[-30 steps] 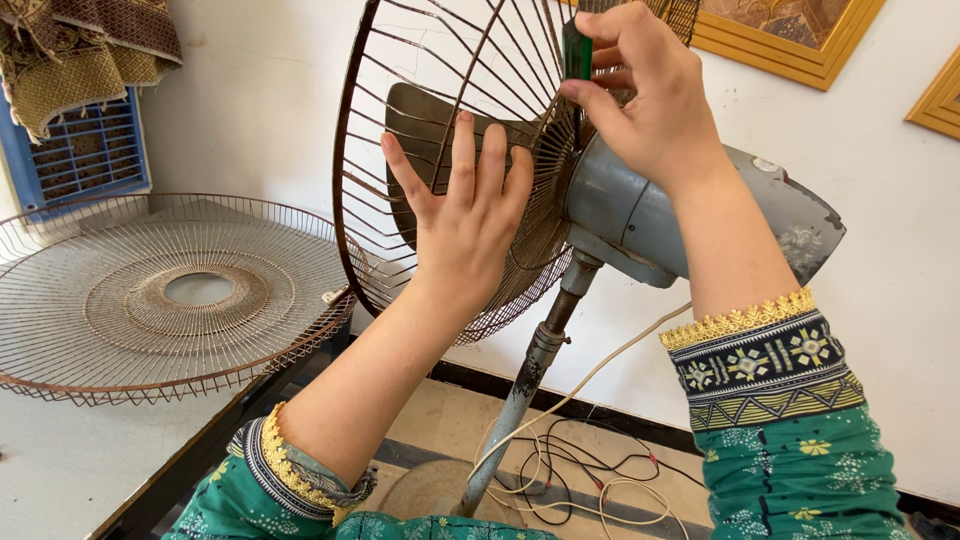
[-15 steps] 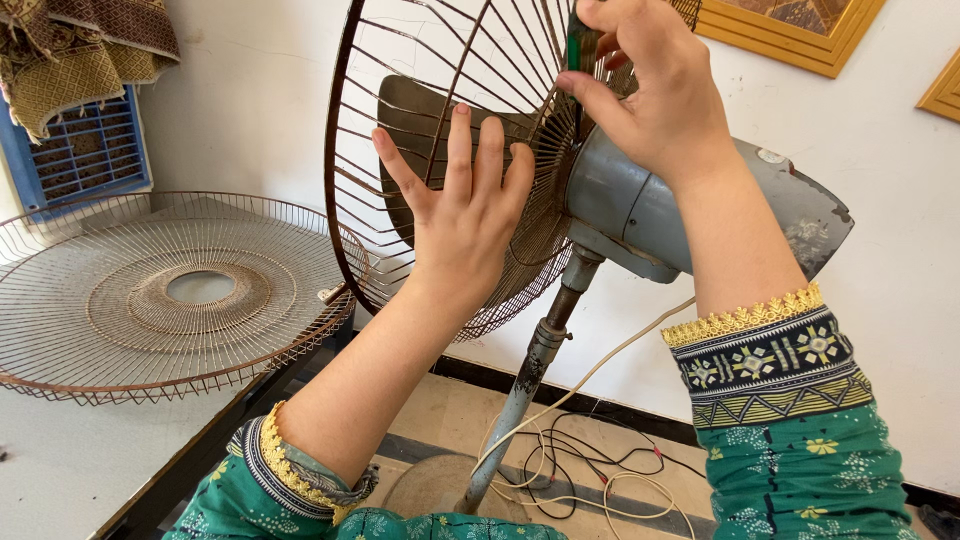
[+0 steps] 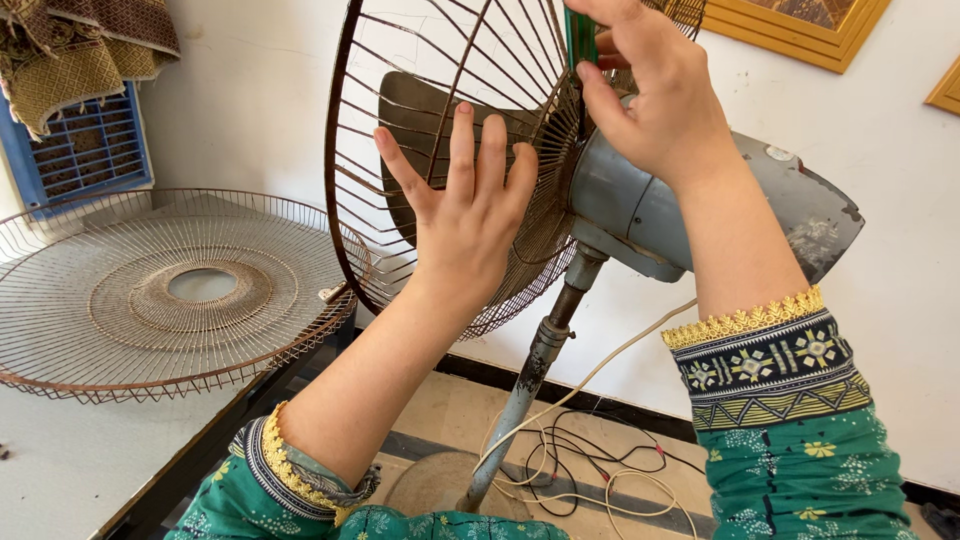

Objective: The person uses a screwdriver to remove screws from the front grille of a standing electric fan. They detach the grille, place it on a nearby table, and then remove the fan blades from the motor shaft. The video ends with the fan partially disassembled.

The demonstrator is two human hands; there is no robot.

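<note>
Before a white wall, a rusty round wire fan guard (image 3: 440,170) stands upright on its grey motor housing (image 3: 650,200). The left hand (image 3: 465,215) presses it, fingers spread flat; the right hand (image 3: 655,105) pinches a green screwdriver (image 3: 578,35), which might slip off.

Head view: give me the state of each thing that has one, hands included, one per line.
Left hand: open, flat against the rear guard.
Right hand: closed on a green tool at the guard's hub.
Rear guard: rusty, mounted on the fan, upright.
Front guard: off the fan, lying flat on the table.
Fan blade: mounted, exposed.
Motor housing: grey, paint worn, on its stand.
Cord: loose, tangled on the floor.
</note>
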